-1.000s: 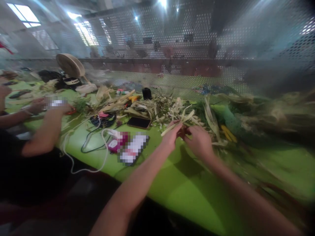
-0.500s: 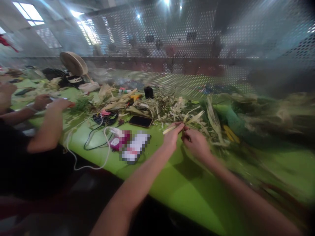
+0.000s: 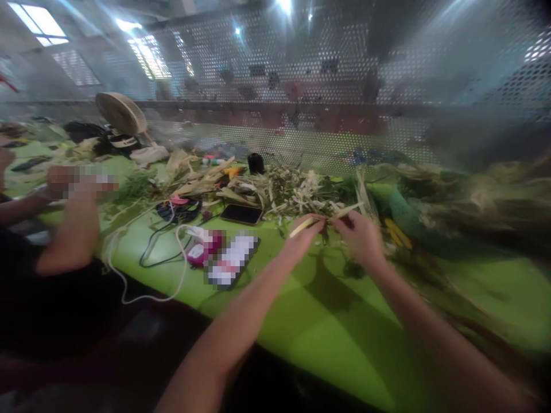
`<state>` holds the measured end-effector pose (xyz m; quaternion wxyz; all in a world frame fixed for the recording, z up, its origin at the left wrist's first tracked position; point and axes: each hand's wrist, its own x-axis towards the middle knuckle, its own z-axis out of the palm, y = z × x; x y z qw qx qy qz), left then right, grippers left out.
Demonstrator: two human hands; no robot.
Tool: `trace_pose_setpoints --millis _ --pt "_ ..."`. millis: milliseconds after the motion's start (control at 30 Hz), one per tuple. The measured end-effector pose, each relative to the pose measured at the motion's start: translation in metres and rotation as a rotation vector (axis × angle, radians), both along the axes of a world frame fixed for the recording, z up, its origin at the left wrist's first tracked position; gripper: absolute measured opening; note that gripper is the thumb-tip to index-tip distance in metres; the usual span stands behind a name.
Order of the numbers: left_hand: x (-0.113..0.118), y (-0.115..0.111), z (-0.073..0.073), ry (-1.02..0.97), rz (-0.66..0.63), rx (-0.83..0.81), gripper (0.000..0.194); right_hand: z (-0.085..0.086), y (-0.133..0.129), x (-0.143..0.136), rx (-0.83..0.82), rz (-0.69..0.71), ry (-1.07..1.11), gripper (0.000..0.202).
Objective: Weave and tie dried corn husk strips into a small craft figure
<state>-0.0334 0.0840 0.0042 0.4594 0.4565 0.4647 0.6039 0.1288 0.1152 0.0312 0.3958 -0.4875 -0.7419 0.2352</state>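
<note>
My left hand [image 3: 303, 236] is closed in a pinch on a pale yellow strip of corn husk [image 3: 301, 227], one end of which lies across the back of the hand. Close beside it, my right hand [image 3: 362, 234] is also pinched shut, and a pale husk strip [image 3: 349, 210] sticks out past its fingertips. Whether both ends belong to one piece I cannot tell. Both hands are held over the green table [image 3: 327, 338], in front of a heap of dry husks and shreds [image 3: 301, 186].
A black phone [image 3: 241, 214], a blurred-out phone-like object [image 3: 232, 261], a magenta item [image 3: 202, 252] and a white cable [image 3: 148, 298] lie left of my hands. A fan [image 3: 120, 113] stands farther back. A co-worker's arm [image 3: 73, 238] reaches in at left. Perforated metal [image 3: 275, 86] backs the table.
My right hand has moved right, away from my left, and the fingertips are farther apart. The husk ends that stood up above the fingers now lie lower. The view has shifted slightly.
</note>
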Motion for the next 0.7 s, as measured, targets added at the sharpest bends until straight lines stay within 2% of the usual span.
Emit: trace_pose_setpoints --millis 167,333,433,533,700 --pt "0.005 0.002 -0.007 0.066 -0.067 -0.013 0.019 -0.008 0.012 0.005 -0.06 0.041 0.115 0.031" --pt "0.006 0.003 -0.004 0.107 -0.117 0.005 0.014 -0.006 0.014 0.004 -0.071 0.012 0.185 0.029" --pt "0.003 0.003 -0.001 0.161 -0.16 0.016 0.011 -0.005 0.014 0.002 -0.071 -0.014 0.185 0.032" --pt "0.0 0.004 -0.002 0.22 -0.148 -0.002 0.012 -0.004 0.014 0.003 -0.075 0.003 0.174 0.04" --pt "-0.002 0.008 -0.006 0.176 -0.112 -0.012 0.015 0.003 0.013 0.01 -0.063 0.07 0.028 0.049"
